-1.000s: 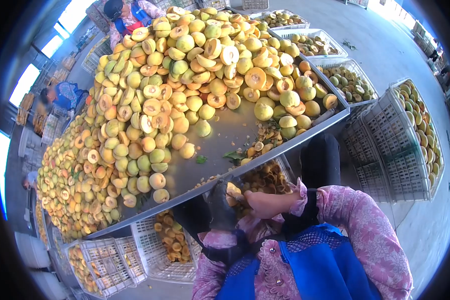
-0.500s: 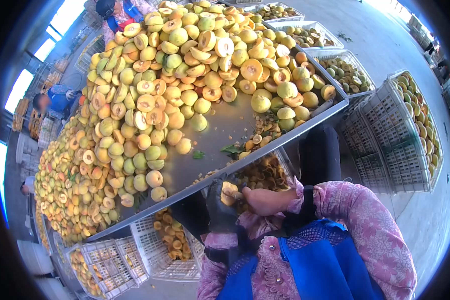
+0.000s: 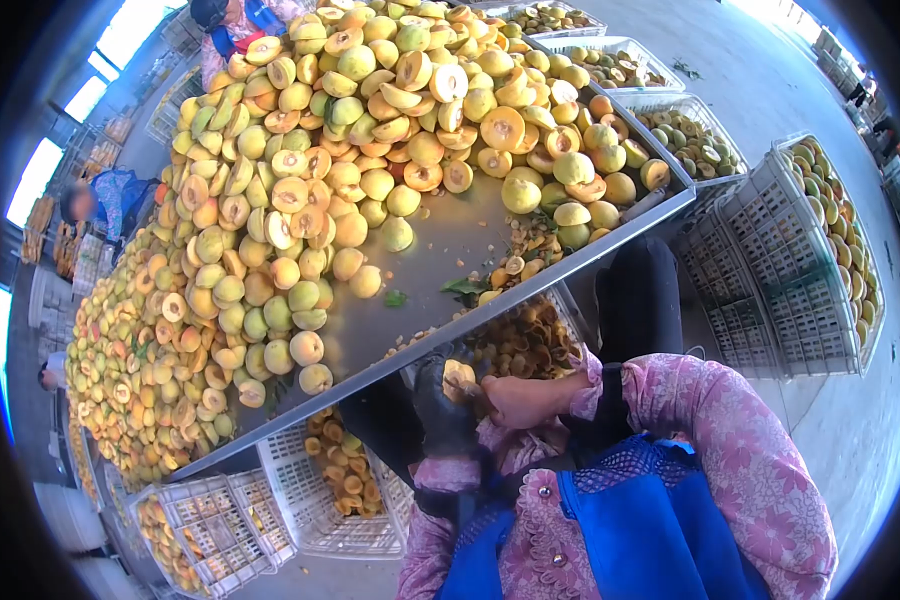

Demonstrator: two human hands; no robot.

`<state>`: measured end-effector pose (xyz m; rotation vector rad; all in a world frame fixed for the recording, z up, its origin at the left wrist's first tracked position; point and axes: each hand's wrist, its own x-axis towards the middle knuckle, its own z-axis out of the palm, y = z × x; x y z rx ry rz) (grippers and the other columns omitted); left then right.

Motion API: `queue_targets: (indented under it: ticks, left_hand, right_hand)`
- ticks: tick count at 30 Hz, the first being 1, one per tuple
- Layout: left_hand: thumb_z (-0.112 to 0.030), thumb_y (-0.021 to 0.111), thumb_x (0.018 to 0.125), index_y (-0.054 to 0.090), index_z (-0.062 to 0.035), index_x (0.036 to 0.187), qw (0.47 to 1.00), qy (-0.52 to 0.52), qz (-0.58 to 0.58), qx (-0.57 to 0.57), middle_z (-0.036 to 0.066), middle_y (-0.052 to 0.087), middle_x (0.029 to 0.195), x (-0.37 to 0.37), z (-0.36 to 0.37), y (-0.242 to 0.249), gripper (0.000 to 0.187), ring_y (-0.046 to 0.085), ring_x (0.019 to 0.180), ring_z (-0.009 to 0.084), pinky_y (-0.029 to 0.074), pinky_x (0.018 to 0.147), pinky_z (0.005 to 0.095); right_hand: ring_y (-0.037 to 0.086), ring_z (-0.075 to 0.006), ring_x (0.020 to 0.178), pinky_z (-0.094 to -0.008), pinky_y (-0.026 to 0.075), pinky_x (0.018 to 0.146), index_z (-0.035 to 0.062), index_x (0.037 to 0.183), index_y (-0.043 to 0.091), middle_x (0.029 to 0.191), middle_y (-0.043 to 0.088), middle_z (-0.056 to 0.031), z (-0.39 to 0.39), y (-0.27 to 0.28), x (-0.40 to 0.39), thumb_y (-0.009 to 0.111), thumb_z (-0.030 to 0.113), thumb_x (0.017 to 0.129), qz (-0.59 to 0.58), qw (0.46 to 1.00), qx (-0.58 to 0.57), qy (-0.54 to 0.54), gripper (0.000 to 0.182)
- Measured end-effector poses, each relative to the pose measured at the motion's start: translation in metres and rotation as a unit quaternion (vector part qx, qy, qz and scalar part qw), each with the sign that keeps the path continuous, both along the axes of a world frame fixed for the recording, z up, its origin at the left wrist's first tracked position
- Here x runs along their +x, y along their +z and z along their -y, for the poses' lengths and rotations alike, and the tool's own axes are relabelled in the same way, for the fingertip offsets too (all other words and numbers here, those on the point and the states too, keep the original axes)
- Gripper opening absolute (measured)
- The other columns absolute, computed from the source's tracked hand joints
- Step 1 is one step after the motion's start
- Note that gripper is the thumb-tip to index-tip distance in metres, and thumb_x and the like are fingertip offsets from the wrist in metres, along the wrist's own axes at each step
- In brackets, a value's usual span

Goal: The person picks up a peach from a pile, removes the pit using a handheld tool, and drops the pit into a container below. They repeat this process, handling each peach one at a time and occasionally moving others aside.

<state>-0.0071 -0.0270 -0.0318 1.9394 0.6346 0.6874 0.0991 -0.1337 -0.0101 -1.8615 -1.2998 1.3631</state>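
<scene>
Low in front of my chest, just off the table's near edge, my left hand (image 3: 440, 412) in a dark glove is closed around a yellow peach half (image 3: 458, 379). Its cut side faces up. My right hand (image 3: 530, 402), bare, is closed right beside the fruit, its fingers pointing at it. Whatever sits in the right fingers is hidden by the hand and too small to name. Beyond both hands, a large heap of halved yellow peaches (image 3: 300, 190) covers much of the metal table (image 3: 415, 300).
Under the table edge, a crate of peach scraps (image 3: 535, 340) stands near my hands. White crates (image 3: 315, 530) of fruit are at lower left, and stacked crates (image 3: 790, 270) at right. A raised metal rim (image 3: 530, 300) borders the table. Other people (image 3: 120, 200) are at far left.
My right hand has turned slightly against the peach half, knuckles now more upward. My left hand keeps its hold. The view has shifted a little.
</scene>
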Motion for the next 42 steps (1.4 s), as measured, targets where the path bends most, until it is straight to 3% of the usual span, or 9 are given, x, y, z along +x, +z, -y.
queue_targets:
  ticks: [3,6,9,13,21,27,30,33,42]
  left_hand:
    - [-0.024,0.062,0.081,0.056,0.0006,0.109,0.997,0.011,0.012,0.072,0.013,0.062,0.101,-0.001,-0.001,-0.005,0.038,0.06,0.094,0.0243,0.046,0.086,0.0344]
    - [-0.023,0.064,0.08,0.056,0.0013,0.109,0.997,0.041,0.049,-0.053,0.013,0.062,0.101,-0.006,-0.001,-0.012,0.04,0.06,0.092,0.0244,0.046,0.084,0.0339]
    - [-0.023,0.064,0.081,0.056,0.0007,0.108,1.0,-0.021,0.011,0.017,0.011,0.062,0.099,-0.01,-0.005,-0.02,0.037,0.059,0.091,0.0217,0.047,0.083,0.0334]
    - [-0.022,0.065,0.08,0.057,0.0003,0.108,0.995,-0.061,0.006,-0.076,0.009,0.062,0.098,-0.01,-0.006,-0.022,0.037,0.059,0.09,0.0191,0.047,0.082,0.0325]
    - [-0.02,0.068,0.078,0.058,-0.0009,0.107,0.991,-0.05,0.009,-0.127,0.009,0.062,0.099,-0.008,-0.004,-0.016,0.037,0.059,0.09,0.0185,0.047,0.082,0.0316]
    - [-0.02,0.055,0.087,0.056,0.0017,0.112,0.989,-0.001,0.05,-0.139,0.011,0.061,0.104,-0.004,0.007,-0.027,0.033,0.059,0.093,0.0212,0.047,0.082,0.032]
    - [-0.021,0.055,0.088,0.054,0.0006,0.114,0.926,-0.018,0.177,-0.332,0.01,0.06,0.104,0.003,0.008,-0.037,0.034,0.059,0.093,0.0217,0.048,0.082,0.032]
    - [-0.023,0.045,0.092,0.05,-0.0004,0.118,0.76,0.098,0.27,-0.583,0.012,0.059,0.107,0.012,0.01,-0.025,0.035,0.059,0.095,0.0252,0.049,0.084,0.0371]
    - [-0.021,0.044,0.092,0.051,-0.0001,0.115,0.726,0.117,0.324,-0.595,0.011,0.058,0.108,0.015,0.017,-0.024,0.032,0.058,0.096,0.0243,0.049,0.084,0.0369]
  right_hand:
    - [0.063,-0.0343,0.077,-0.0393,0.049,0.066,-0.0079,0.096,0.05,0.082,0.061,-0.0249,-0.005,0.012,0.0,0.051,0.011,0.079,-0.039,0.998,-0.052,0.017,0.026]
    - [0.062,-0.0382,0.077,-0.0408,0.049,0.064,-0.0101,0.092,0.05,0.08,0.06,-0.026,-0.008,0.031,0.0,0.053,0.012,0.077,-0.137,0.978,-0.155,-0.03,0.027]
    - [0.063,-0.0311,0.071,-0.0379,0.049,0.061,-0.0093,0.092,0.051,0.076,0.061,-0.0212,-0.003,-0.007,-0.004,0.053,0.012,0.077,-0.006,0.999,-0.006,0.051,0.026]
    - [0.061,-0.0225,0.064,-0.0345,0.048,0.057,-0.0061,0.091,0.051,0.071,0.059,-0.0153,-0.003,-0.007,0.003,0.051,0.011,0.077,-0.014,0.996,-0.017,0.086,0.023]
    - [0.048,-0.011,0.045,-0.0261,0.036,0.038,0.0031,0.075,0.049,0.056,0.052,-0.0038,-0.004,0.006,0.01,0.048,0.019,0.082,-0.218,0.964,-0.153,0.009,0.018]
    - [0.042,-0.0064,0.044,-0.0226,0.033,0.037,0.0054,0.074,0.045,0.058,0.045,0.0017,0.002,0.005,0.004,0.046,0.013,0.083,-0.399,0.899,-0.158,-0.089,0.012]
    - [0.039,-0.0061,0.044,-0.0223,0.032,0.037,0.006,0.074,0.044,0.059,0.041,0.0022,0.005,0.01,0.003,0.045,0.008,0.083,-0.461,0.863,-0.176,-0.109,0.009]
    - [0.037,-0.0061,0.044,-0.0224,0.032,0.037,0.0065,0.075,0.043,0.06,0.041,0.0011,0.007,0.003,-0.005,0.045,0.005,0.083,-0.549,0.811,-0.15,-0.135,0.009]
    - [0.038,-0.0065,0.044,-0.0215,0.031,0.037,0.0073,0.079,0.041,0.063,0.043,-0.0024,0.012,0.009,-0.011,0.046,0.007,0.084,-0.582,0.791,-0.097,-0.165,0.007]
